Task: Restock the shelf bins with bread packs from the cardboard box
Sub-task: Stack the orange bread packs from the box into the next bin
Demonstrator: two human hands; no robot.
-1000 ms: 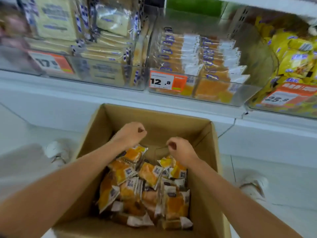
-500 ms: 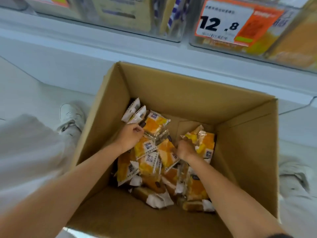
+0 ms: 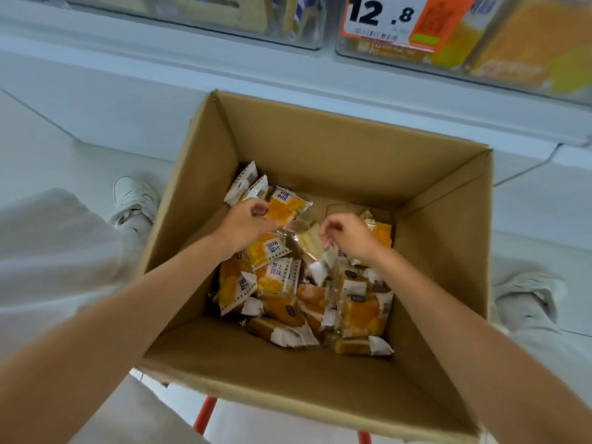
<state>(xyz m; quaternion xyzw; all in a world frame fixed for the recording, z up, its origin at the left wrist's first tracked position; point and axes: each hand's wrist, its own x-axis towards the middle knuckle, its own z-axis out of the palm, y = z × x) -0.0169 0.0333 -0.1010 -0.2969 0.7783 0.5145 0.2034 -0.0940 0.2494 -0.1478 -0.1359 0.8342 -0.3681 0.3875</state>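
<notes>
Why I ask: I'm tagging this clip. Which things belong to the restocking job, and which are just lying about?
Part of the job:
cardboard box
bread packs inside it
shelf bins above
left hand, pinching a pack
right hand, over the packs

Just lying about:
price tag
white shoe
red frame under the box
</notes>
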